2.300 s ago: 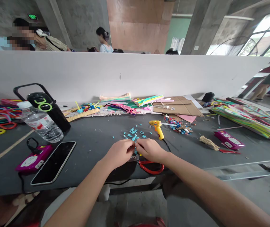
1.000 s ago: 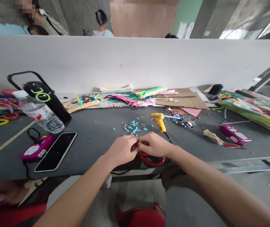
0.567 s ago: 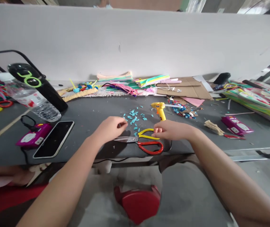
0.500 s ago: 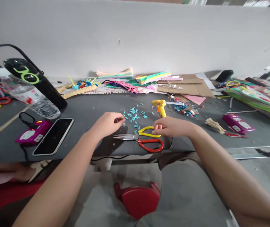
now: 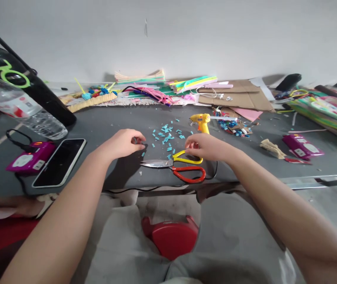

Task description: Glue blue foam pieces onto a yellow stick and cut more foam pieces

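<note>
Although the scissors (image 5: 168, 163) lie in plain view near the table's front edge, blades pointing left, the right hand (image 5: 202, 146) hovers so close over their yellow handle that whether it touches cannot be told. Its fingers are bent inward, partly hidden behind the back of the hand, and whether they pinch anything small cannot be made out. The left hand (image 5: 125, 144), well to the left, is loosely curled; the shaded hollow between thumb and fingers is too dark to show whether it holds something.

Between the hands, mostly beyond the scissors, small teal pieces (image 5: 166, 139) are scattered on the grey table (image 5: 121, 118), with one just below the left thumb. The yellow glue gun (image 5: 201, 119) stands behind the right hand, which hides the lower end of its grip; its stick reaches over a heap of scraps (image 5: 237, 127) too jumbled to sort out.

On the left, the clear bottle (image 5: 23, 106) and the black flask (image 5: 42, 88) are cut off by the frame. The bundle of strips (image 5: 328, 112) runs out at right. Trousered legs partly cover the red stool (image 5: 175, 238).
</note>
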A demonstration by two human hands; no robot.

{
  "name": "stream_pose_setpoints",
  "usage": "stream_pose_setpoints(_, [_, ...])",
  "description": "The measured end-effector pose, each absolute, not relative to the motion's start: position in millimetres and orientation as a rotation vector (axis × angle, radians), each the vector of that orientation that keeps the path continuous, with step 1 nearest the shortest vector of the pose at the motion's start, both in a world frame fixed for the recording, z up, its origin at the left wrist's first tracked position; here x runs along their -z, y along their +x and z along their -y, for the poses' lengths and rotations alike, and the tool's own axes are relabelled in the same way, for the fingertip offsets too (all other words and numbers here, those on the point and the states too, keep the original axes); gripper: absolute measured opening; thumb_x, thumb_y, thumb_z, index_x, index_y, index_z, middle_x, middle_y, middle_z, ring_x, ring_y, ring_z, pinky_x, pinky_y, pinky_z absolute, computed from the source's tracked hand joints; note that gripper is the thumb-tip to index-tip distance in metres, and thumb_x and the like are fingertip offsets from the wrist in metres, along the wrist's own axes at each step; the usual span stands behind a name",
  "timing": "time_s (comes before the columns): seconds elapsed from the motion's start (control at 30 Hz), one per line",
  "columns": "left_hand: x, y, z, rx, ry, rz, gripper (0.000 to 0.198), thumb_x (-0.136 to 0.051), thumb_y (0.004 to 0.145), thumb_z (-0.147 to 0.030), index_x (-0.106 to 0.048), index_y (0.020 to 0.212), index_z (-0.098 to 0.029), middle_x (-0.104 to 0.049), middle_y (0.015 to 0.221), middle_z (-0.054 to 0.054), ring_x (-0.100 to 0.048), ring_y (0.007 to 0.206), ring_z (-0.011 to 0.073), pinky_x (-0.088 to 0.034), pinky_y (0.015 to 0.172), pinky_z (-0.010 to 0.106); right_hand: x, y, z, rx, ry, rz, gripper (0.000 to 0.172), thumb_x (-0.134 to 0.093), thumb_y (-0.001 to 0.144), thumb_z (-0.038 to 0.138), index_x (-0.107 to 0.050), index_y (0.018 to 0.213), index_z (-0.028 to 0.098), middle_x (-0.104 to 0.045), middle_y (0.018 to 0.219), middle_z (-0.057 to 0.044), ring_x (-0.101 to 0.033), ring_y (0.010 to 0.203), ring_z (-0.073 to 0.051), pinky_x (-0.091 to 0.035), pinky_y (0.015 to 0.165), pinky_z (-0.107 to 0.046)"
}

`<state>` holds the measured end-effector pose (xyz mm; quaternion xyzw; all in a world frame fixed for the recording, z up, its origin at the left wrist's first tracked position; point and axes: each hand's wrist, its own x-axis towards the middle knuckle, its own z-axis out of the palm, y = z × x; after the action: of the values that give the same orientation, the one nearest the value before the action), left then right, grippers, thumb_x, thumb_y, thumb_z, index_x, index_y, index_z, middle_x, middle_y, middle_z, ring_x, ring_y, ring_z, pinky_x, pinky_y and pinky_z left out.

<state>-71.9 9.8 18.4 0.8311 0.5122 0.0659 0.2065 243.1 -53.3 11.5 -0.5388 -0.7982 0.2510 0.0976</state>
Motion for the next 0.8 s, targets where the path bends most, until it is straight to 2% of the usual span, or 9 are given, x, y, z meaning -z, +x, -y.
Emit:
stream_pose_setpoints(0.1, [-19, -75, -10, -0.192, 2.282, -1.493, 0.031, -0.070, 0.077, -0.042, -0.076, 0.101, -0.023, -0.075, 0.093, 0.004, -0.067, 0.082, 0.0208, -0.050, 0.075, 0.029, -15, 244, 55, -0.644, -1.632, 2.353, 0.019, -0.063, 0.088, 0.035, -0.069, 0.095, 0.017, -0.070, 0.094, -0.007, -0.062, 0.082, -0.018, -0.042, 0.068, -0.028])
stream_pose_setpoints(0.3, [-20, -77, -12, -0.250, 2.236, -1.568, 0.029, -0.066, 0.080, -0.046, -0.077, 0.096, -0.024, -0.075, 0.087, 0.004, -0.068, 0.077, 0.0207, -0.050, 0.072, 0.030, -33, 234, 77, -0.810, -1.648, 2.522, 0.029, -0.069, 0.084, 0.045, -0.067, 0.098, 0.020, -0.071, 0.099, -0.007, -0.063, 0.086, -0.022, -0.039, 0.066, -0.028])
stream_pose_setpoints(0.47, [-20, -81, -15, -0.315, 2.181, -1.638, 0.026, -0.069, 0.077, -0.042, -0.076, 0.093, -0.023, -0.075, 0.083, 0.004, -0.067, 0.074, 0.0197, -0.050, 0.071, 0.029, -35, 220, 87, -0.807, -1.735, 2.591, 0.042, -0.079, 0.073, 0.041, -0.063, 0.106, 0.021, -0.069, 0.107, -0.008, -0.063, 0.092, -0.026, -0.039, 0.067, -0.030])
stream_pose_setpoints(0.57, [-20, -86, -16, -0.379, 2.161, -1.655, 0.025, -0.069, 0.076, -0.042, -0.077, 0.091, -0.024, -0.076, 0.084, 0.004, -0.068, 0.075, 0.0200, -0.051, 0.073, 0.029, -35, 216, 88, -0.811, -1.834, 2.619, 0.039, -0.076, 0.073, 0.034, -0.061, 0.107, 0.022, -0.068, 0.108, -0.009, -0.063, 0.090, -0.026, -0.038, 0.063, -0.030])
stream_pose_setpoints(0.7, [-21, -90, -17, -0.460, 2.145, -1.656, 0.027, -0.067, 0.076, -0.044, -0.077, 0.089, -0.023, -0.077, 0.090, 0.005, -0.069, 0.080, 0.0210, -0.050, 0.074, 0.029, -37, 210, 91, -0.752, -1.915, 2.725, 0.031, -0.074, 0.069, 0.029, -0.061, 0.095, 0.020, -0.068, 0.094, -0.009, -0.063, 0.079, -0.025, -0.033, 0.055, -0.030])
stream_pose_setpoints(0.8, [-22, -91, -18, -0.500, 2.156, -1.648, 0.027, -0.063, 0.077, -0.043, -0.077, 0.088, -0.023, -0.077, 0.093, 0.005, -0.069, 0.082, 0.0216, -0.050, 0.074, 0.029, -38, 206, 94, -0.607, -1.911, 2.778, 0.028, -0.071, 0.070, 0.028, -0.059, 0.093, 0.019, -0.068, 0.090, -0.011, -0.064, 0.078, -0.026, -0.031, 0.054, -0.030])
